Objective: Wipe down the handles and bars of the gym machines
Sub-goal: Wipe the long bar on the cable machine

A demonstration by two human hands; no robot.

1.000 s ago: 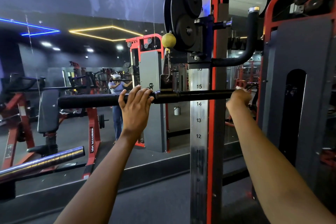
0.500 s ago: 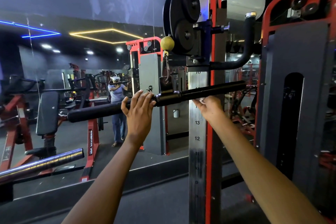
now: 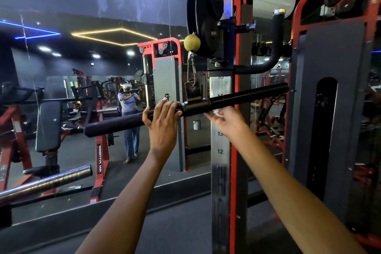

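Observation:
A black straight cable bar (image 3: 247, 95) hangs tilted from a carabiner (image 3: 191, 68) under a yellow ball stopper (image 3: 192, 42), its right end higher than its left. My left hand (image 3: 162, 121) grips the bar just left of the centre bracket, fingers curled over the top. My right hand (image 3: 228, 121), blurred by motion, holds a small white cloth (image 3: 216, 112) against the underside of the bar just right of the centre bracket.
The numbered steel upright (image 3: 220, 150) of the red cable machine stands right behind the bar, with black pulleys (image 3: 208, 16) and a curved black handle (image 3: 274, 47) above. A grey weight-stack housing (image 3: 329, 109) is at right. A chrome barbell (image 3: 47, 183) juts in at lower left. A wall mirror lies ahead.
My right hand has slid left along the bar with the cloth, from the right end to near the centre. The bar has tilted, right end up and left end down.

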